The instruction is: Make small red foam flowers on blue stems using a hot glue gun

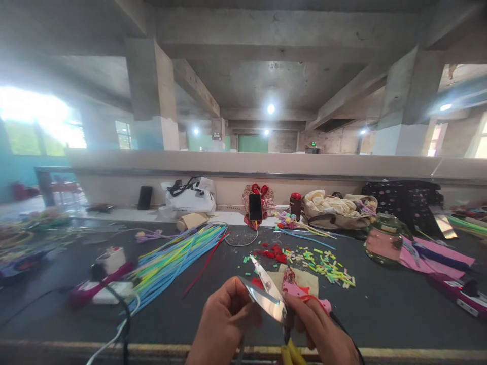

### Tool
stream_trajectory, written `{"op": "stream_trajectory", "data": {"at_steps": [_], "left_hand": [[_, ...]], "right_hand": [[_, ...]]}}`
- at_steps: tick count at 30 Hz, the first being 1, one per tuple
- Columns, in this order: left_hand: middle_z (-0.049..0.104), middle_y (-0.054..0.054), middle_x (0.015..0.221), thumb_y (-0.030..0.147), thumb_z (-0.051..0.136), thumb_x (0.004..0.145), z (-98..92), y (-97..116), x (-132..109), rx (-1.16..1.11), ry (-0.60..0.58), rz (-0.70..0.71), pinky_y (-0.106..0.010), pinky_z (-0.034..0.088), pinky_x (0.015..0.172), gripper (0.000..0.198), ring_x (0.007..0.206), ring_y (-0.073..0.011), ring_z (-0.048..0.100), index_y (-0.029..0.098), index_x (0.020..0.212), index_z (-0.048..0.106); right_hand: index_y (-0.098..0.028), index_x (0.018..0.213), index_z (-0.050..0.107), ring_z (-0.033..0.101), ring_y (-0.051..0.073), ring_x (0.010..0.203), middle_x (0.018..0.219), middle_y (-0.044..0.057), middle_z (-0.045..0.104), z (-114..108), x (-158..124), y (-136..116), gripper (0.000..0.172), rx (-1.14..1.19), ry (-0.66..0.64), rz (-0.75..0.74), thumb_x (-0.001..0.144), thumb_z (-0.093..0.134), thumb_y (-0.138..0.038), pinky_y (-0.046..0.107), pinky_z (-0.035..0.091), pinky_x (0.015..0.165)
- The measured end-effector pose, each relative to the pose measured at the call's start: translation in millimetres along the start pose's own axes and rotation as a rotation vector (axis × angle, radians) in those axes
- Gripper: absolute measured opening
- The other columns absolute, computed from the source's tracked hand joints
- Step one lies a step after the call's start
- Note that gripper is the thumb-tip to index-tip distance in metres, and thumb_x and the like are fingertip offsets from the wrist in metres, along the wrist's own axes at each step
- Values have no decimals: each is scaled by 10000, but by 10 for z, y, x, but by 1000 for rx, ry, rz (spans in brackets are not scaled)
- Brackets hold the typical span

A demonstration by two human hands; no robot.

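Note:
My right hand grips a pair of scissors, whose bright blades stand apart and point up and to the left. Fingers and thumb pinched, my left hand is close beside the lower blade; what it holds, if anything, is hidden. Just behind the scissors a pink glue gun lies on a beige cloth. Below them, at the table edge, yellow handles show in part. Short red pieces and short green and yellow pieces are scattered farther back.
A bundle of blue, green and yellow fuzzy stems lies left of centre. Near it are a power strip and cables. A phone stands upright at the back. To the right are a glass jar and a pink sheet.

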State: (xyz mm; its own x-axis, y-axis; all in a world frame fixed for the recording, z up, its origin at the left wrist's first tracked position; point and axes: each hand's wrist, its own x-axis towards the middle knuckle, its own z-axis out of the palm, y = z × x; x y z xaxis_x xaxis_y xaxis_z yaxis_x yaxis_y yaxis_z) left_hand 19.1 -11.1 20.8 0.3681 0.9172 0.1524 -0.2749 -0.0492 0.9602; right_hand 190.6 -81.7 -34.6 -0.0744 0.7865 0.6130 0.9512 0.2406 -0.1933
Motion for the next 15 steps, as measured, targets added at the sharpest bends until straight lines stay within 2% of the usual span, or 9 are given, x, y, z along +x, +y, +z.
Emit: {"op": "stream_trajectory", "data": {"at_steps": [5,9,15], "left_hand": [[573,19,459,378,743,503,-24,-52,21,10,-2,-11,-180,317,462,328,449,-79,464,137,554,525],[574,19,485,402,735,504,-53,-81,27,16,-10,-5,-186,335,480,333,478,-93,485,141,578,542],[582,13,512,389,734,504,-78,-96,33,100,38,31,-202,368,494,310,504,-118,517,154,569,540]], "right_hand": [[-338,1279,289,525,106,477,765,-7,583,-6,-2,-5,690,4,3,-11,642,464,-142,153,407,407],[-335,1260,337,506,110,437,745,-3,577,1,4,-40,672,2,11,26,614,457,-198,172,420,398],[-322,1220,401,484,101,393,725,4,570,39,4,-67,558,43,67,47,665,448,-284,171,426,368]]}}
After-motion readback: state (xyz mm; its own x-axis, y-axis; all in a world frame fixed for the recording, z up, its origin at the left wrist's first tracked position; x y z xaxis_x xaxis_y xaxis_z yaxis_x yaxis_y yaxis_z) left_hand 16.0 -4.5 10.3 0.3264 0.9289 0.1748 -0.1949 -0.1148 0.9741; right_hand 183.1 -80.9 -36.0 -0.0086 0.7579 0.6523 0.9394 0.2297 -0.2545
